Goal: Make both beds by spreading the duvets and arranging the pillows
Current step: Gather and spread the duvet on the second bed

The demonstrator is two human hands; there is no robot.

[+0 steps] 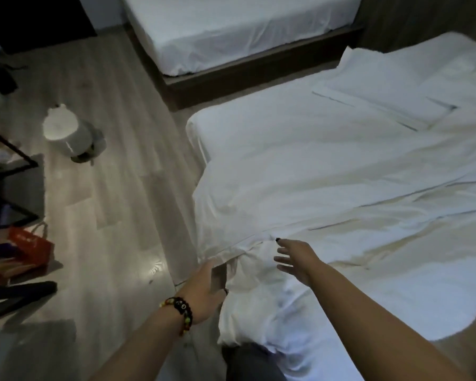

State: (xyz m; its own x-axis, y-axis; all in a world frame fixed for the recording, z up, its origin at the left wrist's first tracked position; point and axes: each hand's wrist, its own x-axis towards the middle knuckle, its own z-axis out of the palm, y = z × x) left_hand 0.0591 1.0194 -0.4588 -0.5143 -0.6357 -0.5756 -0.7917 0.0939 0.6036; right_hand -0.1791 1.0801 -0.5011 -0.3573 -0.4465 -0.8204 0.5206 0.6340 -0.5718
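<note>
Near bed's duvet (pixel 327 174) lay half-spread and rumpled, far bed (pixel 231 26) bare; left hand (pixel 204 290) and right hand (pixel 297 259) both open-fingered, holding nothing.

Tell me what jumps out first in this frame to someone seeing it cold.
The rumpled white duvet over the near bed fills the right half, with both bare hands reaching at its near corner: the left hand at the hanging edge, the right hand open with spread fingers just above the folds. Two pillows lie at the far right end. Beyond, a second bed shows only its sheet, and a white bin stands on the floor at left.
</note>
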